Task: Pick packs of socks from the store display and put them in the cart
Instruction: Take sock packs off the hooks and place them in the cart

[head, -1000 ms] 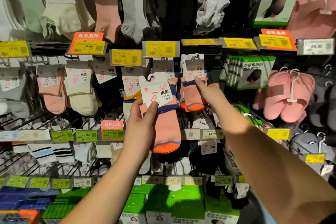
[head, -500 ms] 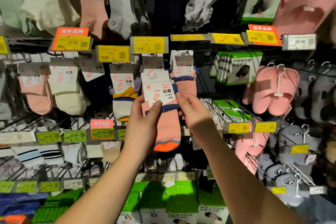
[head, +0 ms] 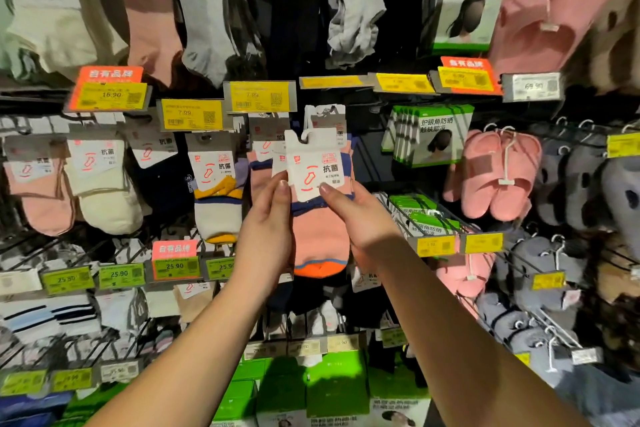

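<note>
Socks, in a pink pack with a navy band and orange toe (head: pixel 320 239), were held upright in front of the store display, directly below the yellow price tag marked 7.89 (head: pixel 259 96). The left hand (head: pixel 266 232) gripped the pack's left edge, its thumb pressed on the white header card (head: pixel 313 166) and its fingers hidden behind the fabric. The right hand (head: pixel 363 222) gripped the right edge in the same way, thumb on the card's lower corner. Both hands were thus closed on the pack, probably so that the card faced the viewer and the limp fabric hung flat for checking. The card's hook slot appeared clear of any peg, though the peg itself could not be made out. Behind the held pack, and just below the same tag, a matching pack (head: pixel 327 121) hung on the display. Left of the tag's column hung a white sock pack with yellow and navy stripes (head: pixel 218 198); well to the right of the tag hung pink slippers (head: pixel 498 173) and green boxed face masks (head: pixel 429 135). No cart was in view, so it probably stood behind or beside the person. In judgement, the picking step was nearly complete, and the transfer to the cart was not yet done.
</note>
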The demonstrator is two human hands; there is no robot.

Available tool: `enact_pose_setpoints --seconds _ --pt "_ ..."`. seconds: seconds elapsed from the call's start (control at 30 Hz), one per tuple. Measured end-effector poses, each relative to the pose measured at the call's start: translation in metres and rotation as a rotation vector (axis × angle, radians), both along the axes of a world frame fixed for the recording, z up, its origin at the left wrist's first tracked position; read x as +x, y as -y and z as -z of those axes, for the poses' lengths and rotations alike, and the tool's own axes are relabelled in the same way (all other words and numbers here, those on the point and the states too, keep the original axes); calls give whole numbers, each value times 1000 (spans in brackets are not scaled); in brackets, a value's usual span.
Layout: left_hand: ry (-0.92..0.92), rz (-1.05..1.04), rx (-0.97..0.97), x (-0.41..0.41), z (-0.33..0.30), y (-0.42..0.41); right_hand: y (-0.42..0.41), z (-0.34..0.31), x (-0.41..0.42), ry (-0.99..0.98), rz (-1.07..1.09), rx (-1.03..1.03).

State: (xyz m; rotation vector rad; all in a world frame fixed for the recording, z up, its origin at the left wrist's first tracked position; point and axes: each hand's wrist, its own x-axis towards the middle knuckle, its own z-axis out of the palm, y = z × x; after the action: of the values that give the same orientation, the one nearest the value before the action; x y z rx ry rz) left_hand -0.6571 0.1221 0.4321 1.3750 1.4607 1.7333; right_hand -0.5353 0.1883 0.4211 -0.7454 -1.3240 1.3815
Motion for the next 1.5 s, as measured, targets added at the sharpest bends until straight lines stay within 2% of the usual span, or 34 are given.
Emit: enact_pose_setpoints --seconds 0.3,0.73,0.87,1.1,1.23,1.37,1.5 --pt "182 -66 9 -8 5 -7 -29 -9 37 -179 143 -57" --pt "336 -106 96 -1 -1 -10 -71 -40 19 99 162 65" --pt "282 -150 138 -2 -2 -9 -78 -36 16 86 161 32" --pt "291 -136 160 -6 -1 -11 -83 -24 16 8 182 -27" --pt "302 -106 168 -4 -1 -13 -88 -27 8 165 243 -32" --pt "303 -70 185 -5 1 -18 -100 -35 8 496 405 -18" --pt "361 -59 177 -3 1 -24 -108 -37 7 677 397 -46"
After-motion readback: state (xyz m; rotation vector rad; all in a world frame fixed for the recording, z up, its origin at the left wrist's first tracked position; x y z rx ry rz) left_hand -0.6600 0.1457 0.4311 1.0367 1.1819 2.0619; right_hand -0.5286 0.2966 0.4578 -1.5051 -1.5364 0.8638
